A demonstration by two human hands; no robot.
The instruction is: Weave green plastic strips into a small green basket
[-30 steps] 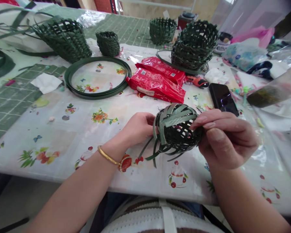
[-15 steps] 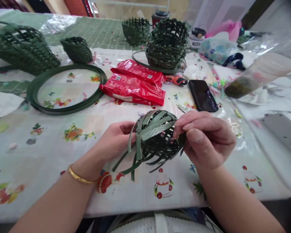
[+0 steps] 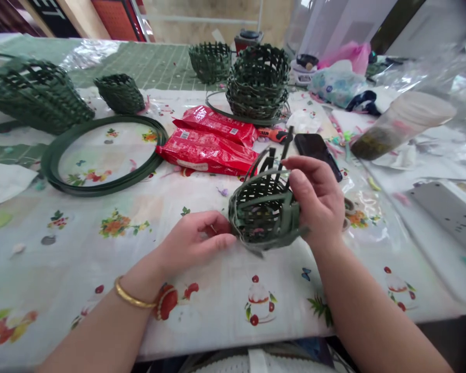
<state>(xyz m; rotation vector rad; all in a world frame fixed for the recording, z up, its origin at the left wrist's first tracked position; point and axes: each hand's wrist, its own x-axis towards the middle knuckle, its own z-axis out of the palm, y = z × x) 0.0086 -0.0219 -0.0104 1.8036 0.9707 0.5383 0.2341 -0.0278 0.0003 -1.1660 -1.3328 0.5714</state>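
Note:
A small dark green woven basket [image 3: 258,212], with loose strip ends sticking up and out around it, is held just above the table between my two hands. Its open mouth faces me. My right hand [image 3: 320,199] is closed on the basket's right side, thumb and fingers pinching at the strips there. At the left edge, the curved fingers and thumb of my left hand [image 3: 202,238] hold the basket loosely. A gold bangle circles my left wrist. Part of the basket's right side is hidden behind my right fingers.
Beyond the basket lie red packets [image 3: 209,150], a black phone [image 3: 314,150] and an orange-handled tool [image 3: 274,134]. A coil of green strip [image 3: 48,166] is at left. Finished-looking woven baskets [image 3: 260,83] stand at the back. A clear plastic cup [image 3: 407,122] leans at right.
The basket has turned: its gathered strips have gone from the left side to the right, and several ends now point up. My left hand's grip looks looser. The view has shifted slightly.

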